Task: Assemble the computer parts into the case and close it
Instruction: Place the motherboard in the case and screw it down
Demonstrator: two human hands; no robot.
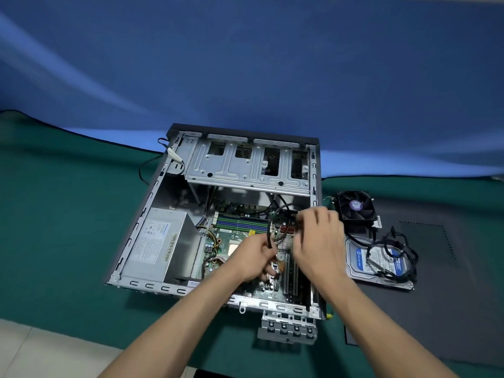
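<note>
While both hands work over the open grey steel computer case [152, 214], I log the items by their place relative to it.

Item: case, lying on its side on the green-covered tabletop [54, 227], open face up so the interior is reachable.
Item: green motherboard [231, 238], seated on the case floor, near-right part.
Item: silver box power supply [155, 244], inside the case along its left wall.
Item: perforated steel drive cage [245, 165], spanning the far end of the case, bays unfilled.
Item: thin black looped cable [271, 227], held above the motherboard. My left hand [253, 257] has its grip closed on the lower run of the loop; my right hand [319, 241] has fingers curled at the upper end, apparently pinching it, though motion blur hides the contact. I judge the two-handed hold keeps the cable off the board while it is routed to its socket.
Item: black square cooling fan [356, 207], outside the case, just right of its right wall, awaiting fitting.
Item: silver hard drive with blue label [379, 263], right of the case, with black leads draped over it.
Item: dark grey side panel [436, 268], flat under fan and drive, kept for closing.
</note>
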